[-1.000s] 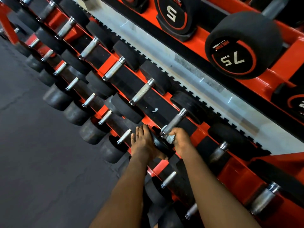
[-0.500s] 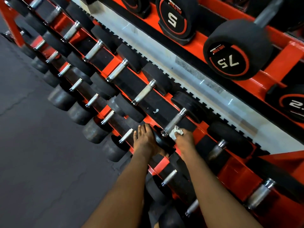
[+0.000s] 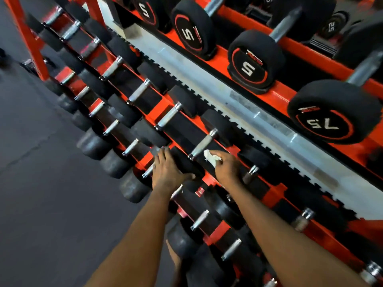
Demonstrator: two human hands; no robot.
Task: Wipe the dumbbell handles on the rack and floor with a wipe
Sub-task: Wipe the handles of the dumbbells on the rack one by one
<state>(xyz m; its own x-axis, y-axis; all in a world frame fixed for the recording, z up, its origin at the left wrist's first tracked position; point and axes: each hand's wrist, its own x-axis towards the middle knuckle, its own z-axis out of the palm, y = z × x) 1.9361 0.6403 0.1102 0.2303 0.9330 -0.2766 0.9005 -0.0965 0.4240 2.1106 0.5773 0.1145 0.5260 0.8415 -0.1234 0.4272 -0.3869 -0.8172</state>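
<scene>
The small crumpled white wipe [image 3: 209, 158], soft and light, is pinched in the right hand [image 3: 228, 168], just right of a knurled steel dumbbell handle [image 3: 202, 145] on the orange steel rack [image 3: 160, 106]. The handle looks rigid and grippy, so wrapping its middle should suit. The left hand [image 3: 167, 170] rests flat on the dumbbell's near black rubber head [image 3: 186, 164], which is probably heavy.

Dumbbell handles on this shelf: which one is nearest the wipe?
The bright handle just beside the wipe pinched in the right hand. The left hand rests on its near head. Every other handle sits farther off.
</scene>
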